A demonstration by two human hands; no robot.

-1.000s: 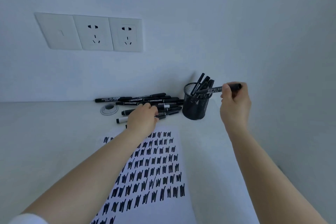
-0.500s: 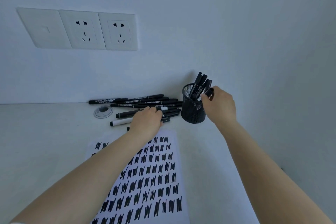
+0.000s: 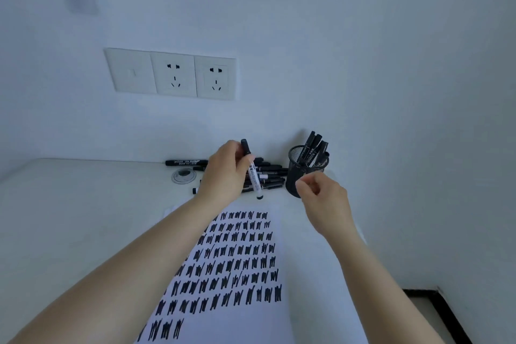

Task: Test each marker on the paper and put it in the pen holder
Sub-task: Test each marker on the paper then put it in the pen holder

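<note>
Desk white; paper scribbled; sockets on wall.

Bare desk leftward — marker pile, pen holder against wall.

Your white paper carries rows of black scribbles. Your marker has a white barrel with black ends. The mesh pen holder is black, the surface white, the sockets off-white.
</note>
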